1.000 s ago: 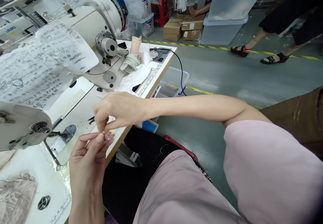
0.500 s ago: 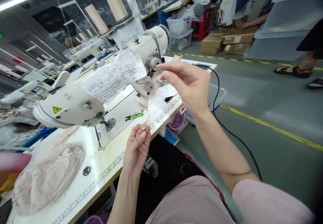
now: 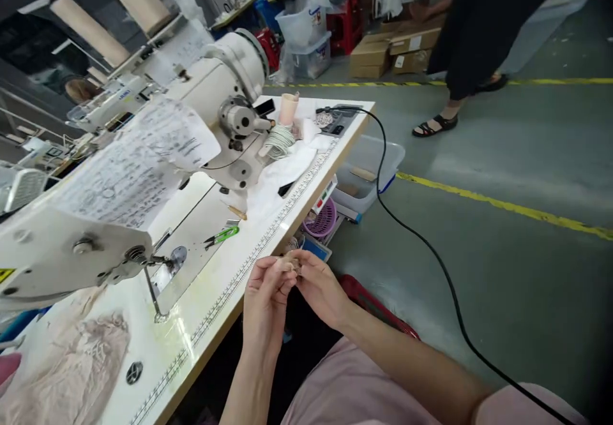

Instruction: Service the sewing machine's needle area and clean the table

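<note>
My left hand (image 3: 269,288) is closed, thumb and fingertips pinching a small beige piece (image 3: 290,261) that looks like fabric; most of it is hidden by my fingers. My right hand (image 3: 320,284) meets it from the right, its fingertips also closed on the same piece. Both hands are just off the table's front edge, above my lap. On the sewing machine table, green thread snips (image 3: 223,236) lie beyond them, beside a small wooden-handled pointed tool (image 3: 236,212). To the left stands the white sewing machine (image 3: 191,99), with a handwritten sheet (image 3: 143,157) over its arm.
Crumpled pale pink fabric (image 3: 71,361) lies at the table's left. Toward the far end are white cloth (image 3: 294,163), a coil of pale cord (image 3: 280,141) and a thread cone (image 3: 288,109). A black cable (image 3: 431,256) hangs at the right. A person's sandalled foot (image 3: 435,125) is in the aisle.
My right hand has come down from its raised place near the machine's handwheel to join my left at the beige piece. The view has turned right, and a person has walked further into it.
</note>
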The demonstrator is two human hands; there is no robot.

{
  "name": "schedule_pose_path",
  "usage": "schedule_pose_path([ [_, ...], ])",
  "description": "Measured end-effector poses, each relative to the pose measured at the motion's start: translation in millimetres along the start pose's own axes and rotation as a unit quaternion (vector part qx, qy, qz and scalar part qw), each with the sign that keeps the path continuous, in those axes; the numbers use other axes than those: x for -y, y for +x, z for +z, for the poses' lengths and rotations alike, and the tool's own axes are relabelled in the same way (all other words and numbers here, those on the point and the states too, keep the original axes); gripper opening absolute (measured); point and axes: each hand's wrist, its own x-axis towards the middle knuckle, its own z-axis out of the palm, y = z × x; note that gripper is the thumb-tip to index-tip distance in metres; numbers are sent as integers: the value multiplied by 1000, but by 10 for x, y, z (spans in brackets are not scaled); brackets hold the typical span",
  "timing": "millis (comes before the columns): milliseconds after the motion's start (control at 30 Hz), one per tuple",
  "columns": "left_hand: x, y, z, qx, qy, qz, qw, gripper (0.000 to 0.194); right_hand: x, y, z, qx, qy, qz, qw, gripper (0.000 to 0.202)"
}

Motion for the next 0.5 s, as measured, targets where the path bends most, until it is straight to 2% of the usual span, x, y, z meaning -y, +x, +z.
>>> schedule_pose_path([
  [133,212,85,187,30,78,5,996,30,136,30,-91,-63,21,-15,998,36],
  [200,296,129,262,34,119,-9,992,35,176,87,-242,-103,19,-26,994,36],
  [267,334,138,293,36,202,14,979,42,204,190,-501,-161,11,-50,986,41],
  [333,309,105,272,41,326,95,940,44,220,347,-860,-242,-7,-86,966,44],
  [400,227,45,199,36,443,214,870,35,211,559,-1267,-334,-40,-112,935,36],
  [467,108,-11,77,-2,508,315,802,31,178,817,-1649,-409,-89,-119,900,31],
  [500,44,-26,-2,-30,523,344,779,32,157,959,-1811,-435,-118,-124,884,31],
])
